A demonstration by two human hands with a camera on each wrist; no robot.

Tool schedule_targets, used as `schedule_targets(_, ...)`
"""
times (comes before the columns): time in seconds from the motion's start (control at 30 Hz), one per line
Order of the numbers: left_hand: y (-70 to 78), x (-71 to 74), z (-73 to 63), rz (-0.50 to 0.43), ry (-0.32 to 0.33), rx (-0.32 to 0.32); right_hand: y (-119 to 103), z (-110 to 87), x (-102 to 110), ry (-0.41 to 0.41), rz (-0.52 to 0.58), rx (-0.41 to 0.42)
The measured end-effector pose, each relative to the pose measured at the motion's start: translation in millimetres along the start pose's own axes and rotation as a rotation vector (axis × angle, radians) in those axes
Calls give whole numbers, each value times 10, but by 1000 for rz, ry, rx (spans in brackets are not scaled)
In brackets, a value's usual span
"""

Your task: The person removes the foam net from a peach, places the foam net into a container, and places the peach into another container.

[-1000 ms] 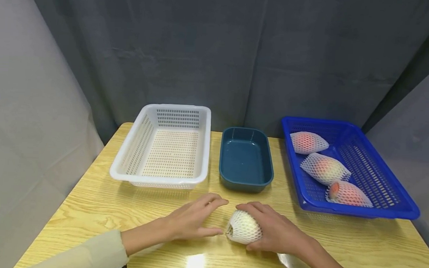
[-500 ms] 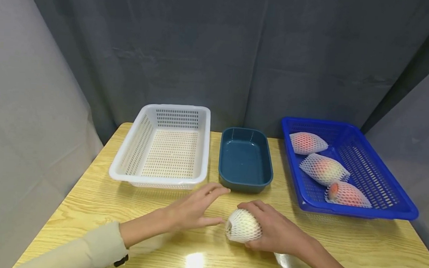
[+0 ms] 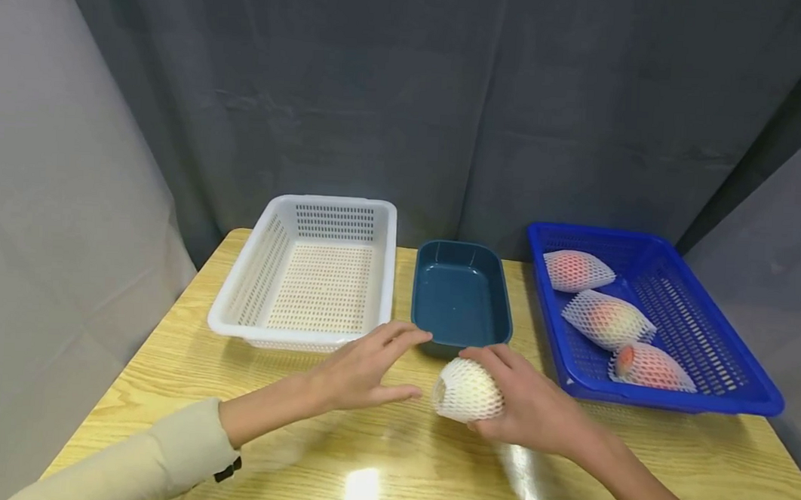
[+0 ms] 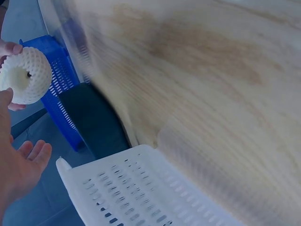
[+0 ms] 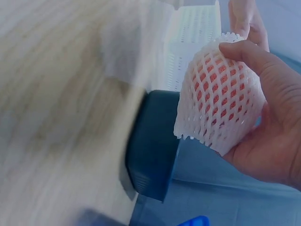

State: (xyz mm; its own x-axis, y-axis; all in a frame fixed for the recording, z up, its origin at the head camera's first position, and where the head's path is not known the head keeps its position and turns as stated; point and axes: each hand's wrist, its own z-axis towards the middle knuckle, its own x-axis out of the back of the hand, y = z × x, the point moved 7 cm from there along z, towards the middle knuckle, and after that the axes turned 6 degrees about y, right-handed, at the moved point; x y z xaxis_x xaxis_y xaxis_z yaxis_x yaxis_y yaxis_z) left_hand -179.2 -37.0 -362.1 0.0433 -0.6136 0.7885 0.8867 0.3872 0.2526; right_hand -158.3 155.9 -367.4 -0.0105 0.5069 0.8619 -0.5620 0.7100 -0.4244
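The step seems to be holding up the foam-netted fruit, on the near side of the teal container. The right hand curls around it; the left hand, fingers apart, holds nothing. The next move probably calls for gentle, steady support.

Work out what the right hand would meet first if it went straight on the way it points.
Probably the left hand, which lies in line beyond the fruit held by the right hand. Depth is unclear, though, so they might miss.
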Motion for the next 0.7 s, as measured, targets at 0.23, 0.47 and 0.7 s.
schedule_targets(0.23, -5, 90, 87, 23, 20, -14, -11, 81, 204, 58, -35, 26)
schedule_targets(0.47, -7, 238, 215, 31, 65, -23, -19, 165, 415, 95, -72, 13)
schedule_targets(0.7, 4, 364, 324, 6, 105, -22, -20, 228, 548, 120, -88, 13)
